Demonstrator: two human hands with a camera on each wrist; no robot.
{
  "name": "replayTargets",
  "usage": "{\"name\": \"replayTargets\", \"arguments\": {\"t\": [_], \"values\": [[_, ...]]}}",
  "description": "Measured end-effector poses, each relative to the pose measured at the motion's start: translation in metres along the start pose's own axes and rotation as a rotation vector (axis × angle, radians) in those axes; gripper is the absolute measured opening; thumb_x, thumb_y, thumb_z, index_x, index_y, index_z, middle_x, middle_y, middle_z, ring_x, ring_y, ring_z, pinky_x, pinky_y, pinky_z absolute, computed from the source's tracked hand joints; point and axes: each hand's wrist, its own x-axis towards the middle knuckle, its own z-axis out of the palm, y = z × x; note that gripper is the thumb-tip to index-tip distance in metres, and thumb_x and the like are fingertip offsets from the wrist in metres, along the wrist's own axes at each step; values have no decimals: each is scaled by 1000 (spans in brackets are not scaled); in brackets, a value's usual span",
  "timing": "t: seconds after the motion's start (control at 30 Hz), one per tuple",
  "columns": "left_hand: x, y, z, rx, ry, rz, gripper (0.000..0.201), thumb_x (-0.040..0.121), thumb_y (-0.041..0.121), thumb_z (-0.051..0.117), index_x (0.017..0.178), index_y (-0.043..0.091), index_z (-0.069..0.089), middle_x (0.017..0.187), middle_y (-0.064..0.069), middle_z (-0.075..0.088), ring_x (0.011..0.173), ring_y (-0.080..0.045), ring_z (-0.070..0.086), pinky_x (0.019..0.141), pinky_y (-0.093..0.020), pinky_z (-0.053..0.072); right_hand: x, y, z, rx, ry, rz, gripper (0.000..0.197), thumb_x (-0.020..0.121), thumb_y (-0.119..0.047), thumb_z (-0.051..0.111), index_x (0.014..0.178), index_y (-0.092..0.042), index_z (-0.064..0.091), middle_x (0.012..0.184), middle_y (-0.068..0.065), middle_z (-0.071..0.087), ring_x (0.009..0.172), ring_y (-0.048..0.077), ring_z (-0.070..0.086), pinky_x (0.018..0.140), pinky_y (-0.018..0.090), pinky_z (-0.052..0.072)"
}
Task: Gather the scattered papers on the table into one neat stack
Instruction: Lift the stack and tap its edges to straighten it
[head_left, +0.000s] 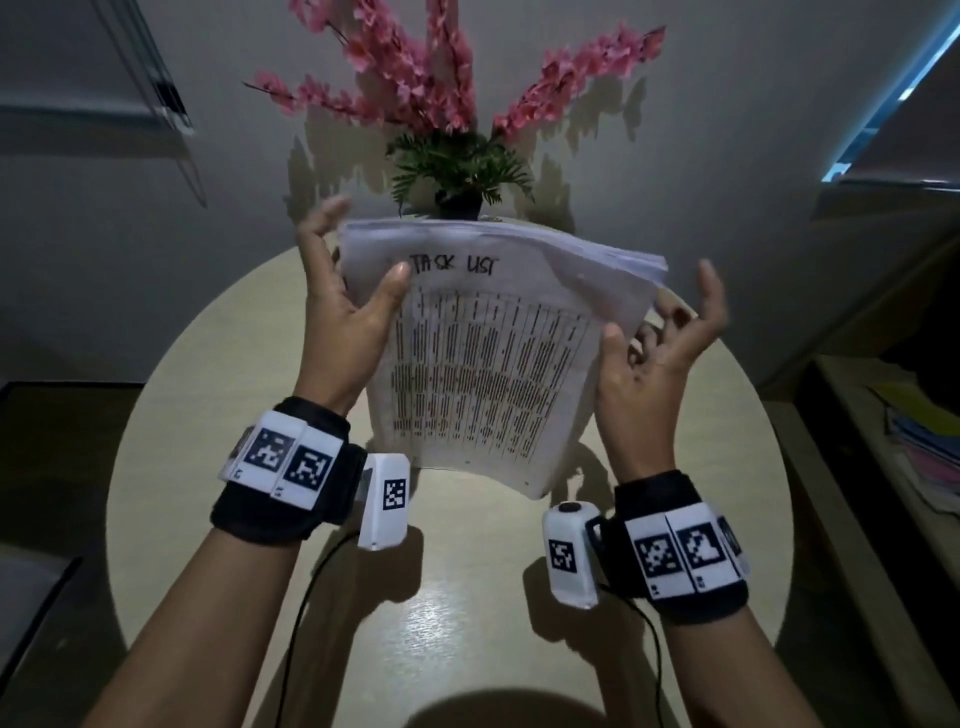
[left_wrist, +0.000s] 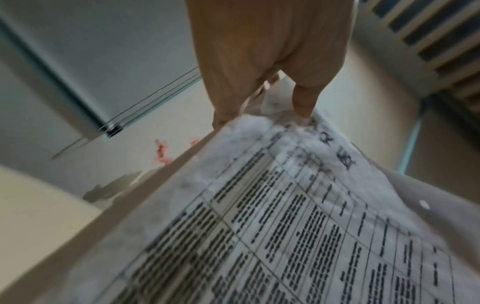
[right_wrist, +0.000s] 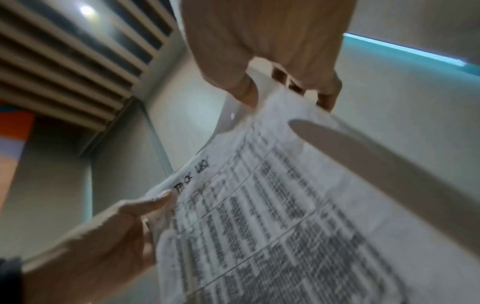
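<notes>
I hold a stack of white papers (head_left: 483, 364) upright above the round beige table (head_left: 467, 597); the front sheet is a printed table headed "TASK LIST". My left hand (head_left: 358, 260) grips the stack's upper left side, thumb on the front and fingers behind. My right hand (head_left: 644, 332) holds the right edge, thumb on the front and curled fingers behind, with one finger raised clear of the sheets. The blurred left wrist view shows the stack (left_wrist: 285, 226) below that hand (left_wrist: 259, 92). In the right wrist view the stack (right_wrist: 285, 226) hangs under the right hand (right_wrist: 285, 88).
A dark pot of pink artificial flowers and green leaves (head_left: 460, 202) stands at the table's far edge, just behind the papers. A low shelf with coloured folders (head_left: 924, 441) runs along the right. Dark furniture (head_left: 31, 467) sits at the left.
</notes>
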Motion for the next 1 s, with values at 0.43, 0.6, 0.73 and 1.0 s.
{"name": "replayTargets", "arguments": {"t": [0.43,0.6,0.73,1.0], "values": [[4,1,-6,121,-9,119,29,91,25,50,118,29,43,116,9,53,108,-15,54,97,-44,49,13,-19,-5,-550,-44,-251,45,82,-1,51,126,-9,53,124,20,45,99,-5,30,99,8,34],[2,-6,-4,-86,-62,28,13,92,16,44,96,26,51,85,19,67,78,11,60,71,-11,50,36,-55,17,-1074,-405,-241,64,85,-36,56,143,-30,28,157,0,16,146,20,1,108,65,-9],[1,-9,-5,-135,-64,23,16,93,13,42,93,27,51,83,16,65,76,10,60,68,-11,49,55,-73,52,-1102,-738,-389,19,88,-27,57,106,-24,57,104,1,63,122,27,50,113,58,14],[-35,-81,-32,105,-132,-297,20,92,40,46,73,32,46,77,3,51,73,-8,53,71,-27,42,80,-68,21,-561,-661,-311,11,79,-13,61,77,-5,69,59,-10,58,62,-2,51,58,19,35]]}}
